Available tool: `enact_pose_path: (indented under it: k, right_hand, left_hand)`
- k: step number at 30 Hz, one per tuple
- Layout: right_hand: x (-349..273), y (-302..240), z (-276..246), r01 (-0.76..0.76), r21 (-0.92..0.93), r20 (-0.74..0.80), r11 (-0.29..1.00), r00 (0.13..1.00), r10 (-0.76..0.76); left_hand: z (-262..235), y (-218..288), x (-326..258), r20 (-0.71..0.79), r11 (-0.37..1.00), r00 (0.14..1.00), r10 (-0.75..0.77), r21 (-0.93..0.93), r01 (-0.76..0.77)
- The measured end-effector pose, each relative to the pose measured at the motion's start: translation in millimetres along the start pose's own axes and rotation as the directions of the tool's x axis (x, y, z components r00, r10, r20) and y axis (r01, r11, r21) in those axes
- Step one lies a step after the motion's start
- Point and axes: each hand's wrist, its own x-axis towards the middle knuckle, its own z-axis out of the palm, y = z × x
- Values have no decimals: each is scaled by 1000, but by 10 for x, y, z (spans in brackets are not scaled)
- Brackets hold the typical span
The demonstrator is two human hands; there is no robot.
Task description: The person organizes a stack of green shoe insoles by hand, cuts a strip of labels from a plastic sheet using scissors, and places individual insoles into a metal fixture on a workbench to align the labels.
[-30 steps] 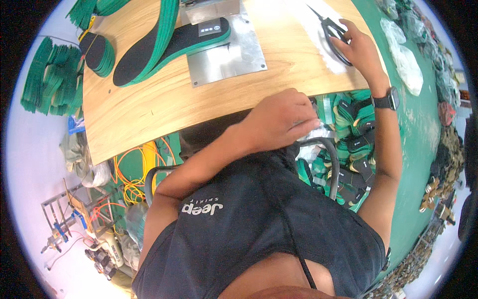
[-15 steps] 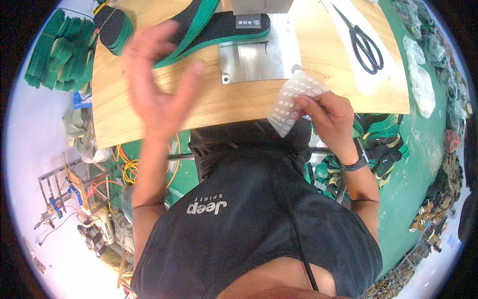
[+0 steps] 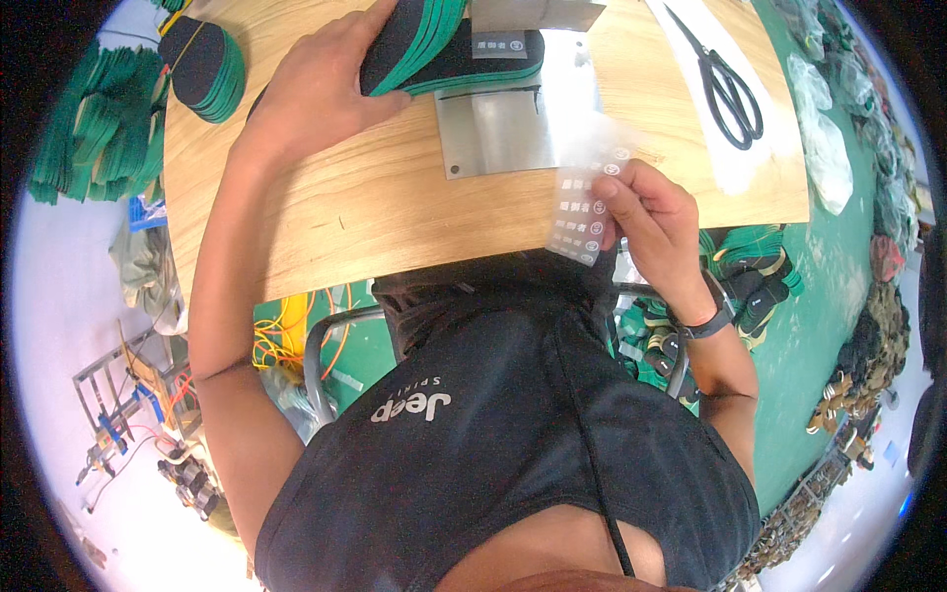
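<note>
My left hand [image 3: 321, 84] lies over the near end of a stack of black insoles with green edges [image 3: 424, 44], its thumb along the near edge and its fingers along the far side, partly cut off by the frame. Another black insole [image 3: 473, 67] reaches across a shiny metal plate [image 3: 493, 138], with a small grey printed label [image 3: 498, 44] on it beneath a metal block [image 3: 543, 14]. Between thumb and fingers, my right hand [image 3: 651, 212] pinches a translucent sheet of small white printed labels [image 3: 577, 222] over the table's near edge.
Black-handled scissors [image 3: 728, 99] rest on white paper [image 3: 735, 168] at the wooden table's [image 3: 335, 222] right. A banded insole stack [image 3: 202, 74] sits at the far left, with green bundles [image 3: 99, 128] beyond. Insoles [image 3: 755, 286] lie below right; yellow and orange hoses [image 3: 281, 340] below left.
My left hand has moved away from me, from open in the air onto the insole stack. The label sheet has turned more upright in my right hand. The view has shifted slightly.
</note>
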Motion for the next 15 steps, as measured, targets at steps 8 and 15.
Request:
enact_pose_path:
  k: [8,15]
  right_hand:
    - [164,-169,152,-71,41,105,997,992,66]
    - [326,-288,300,-66,-94,227,993,970,86]
  left_hand:
    - [67,-526,-188,-63,908,982,-176,-396,138]
    - [71,-892,-332,-237,691,925,-298,-722,38]
